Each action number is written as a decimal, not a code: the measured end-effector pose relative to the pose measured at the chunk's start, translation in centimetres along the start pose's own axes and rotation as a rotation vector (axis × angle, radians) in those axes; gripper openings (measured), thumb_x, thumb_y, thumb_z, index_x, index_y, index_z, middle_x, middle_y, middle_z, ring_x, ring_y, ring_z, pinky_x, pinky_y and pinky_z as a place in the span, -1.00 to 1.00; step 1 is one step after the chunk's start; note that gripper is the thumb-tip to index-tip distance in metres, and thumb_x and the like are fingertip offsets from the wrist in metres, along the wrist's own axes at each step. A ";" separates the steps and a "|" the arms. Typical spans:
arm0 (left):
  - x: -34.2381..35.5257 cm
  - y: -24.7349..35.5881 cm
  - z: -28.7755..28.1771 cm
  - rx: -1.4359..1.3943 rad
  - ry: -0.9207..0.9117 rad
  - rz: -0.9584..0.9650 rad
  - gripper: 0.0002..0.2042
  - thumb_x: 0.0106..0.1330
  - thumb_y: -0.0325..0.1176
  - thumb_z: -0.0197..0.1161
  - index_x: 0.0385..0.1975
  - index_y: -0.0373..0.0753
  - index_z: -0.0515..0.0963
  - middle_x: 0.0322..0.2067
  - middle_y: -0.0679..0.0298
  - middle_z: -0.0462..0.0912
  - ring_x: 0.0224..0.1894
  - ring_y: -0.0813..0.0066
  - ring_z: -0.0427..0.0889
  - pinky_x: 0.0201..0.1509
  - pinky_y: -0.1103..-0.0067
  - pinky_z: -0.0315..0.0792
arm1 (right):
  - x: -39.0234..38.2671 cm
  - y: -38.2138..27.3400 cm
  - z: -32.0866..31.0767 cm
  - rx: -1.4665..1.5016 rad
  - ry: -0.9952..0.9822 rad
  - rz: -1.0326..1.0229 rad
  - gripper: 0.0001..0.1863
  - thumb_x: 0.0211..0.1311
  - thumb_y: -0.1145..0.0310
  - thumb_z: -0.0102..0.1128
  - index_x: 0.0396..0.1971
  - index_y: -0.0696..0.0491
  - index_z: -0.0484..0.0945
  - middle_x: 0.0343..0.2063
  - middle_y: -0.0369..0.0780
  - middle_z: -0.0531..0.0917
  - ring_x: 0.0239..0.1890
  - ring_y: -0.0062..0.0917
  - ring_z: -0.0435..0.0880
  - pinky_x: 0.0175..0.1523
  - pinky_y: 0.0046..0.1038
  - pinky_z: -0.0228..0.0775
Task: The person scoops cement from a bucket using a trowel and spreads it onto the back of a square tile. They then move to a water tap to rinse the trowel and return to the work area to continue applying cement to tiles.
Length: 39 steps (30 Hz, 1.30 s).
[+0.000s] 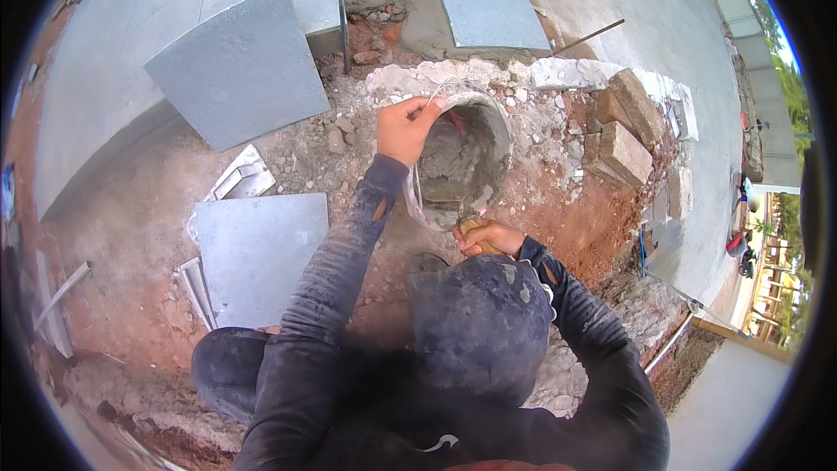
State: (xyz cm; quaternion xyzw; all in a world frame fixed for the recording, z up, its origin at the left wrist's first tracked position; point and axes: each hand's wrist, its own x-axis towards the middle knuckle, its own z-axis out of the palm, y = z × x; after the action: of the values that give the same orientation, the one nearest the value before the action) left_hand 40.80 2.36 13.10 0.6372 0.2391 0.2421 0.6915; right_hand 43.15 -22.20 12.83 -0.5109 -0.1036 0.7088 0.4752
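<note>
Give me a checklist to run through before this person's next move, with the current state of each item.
1. Bucket steadied: ok, the left hand holds its rim.
2. Tool handle gripped: ok, the right hand is closed around it, at the bucket's near side.
3. Material available: ok, wet-looking grey mix shows inside the bucket.
4. Depth of mix: cannot tell from this single view.
5. Ground beside the bucket free of debris: not ok, loose rubble lies to its left.
</note>
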 end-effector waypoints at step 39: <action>0.8 0.7 1.6 0.157 -0.163 0.135 -0.73 0.20 -0.20 0.31 -0.47 -0.33 0.66 -0.77 0.35 0.44 -0.68 0.65 0.30 -0.57 0.58 0.22 | -5.6 -12.7 0.0 -2.108 0.657 0.258 -0.74 0.08 0.31 0.16 -0.22 0.07 0.50 -0.49 -0.08 0.65 -0.35 -0.20 0.68 -0.28 -0.18 0.49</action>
State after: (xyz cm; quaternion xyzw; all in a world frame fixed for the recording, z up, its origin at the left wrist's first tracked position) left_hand 42.36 1.71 13.90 0.7216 0.1571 0.2159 0.6388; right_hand 50.46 -19.91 24.39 -0.8290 -0.4692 0.1402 -0.2701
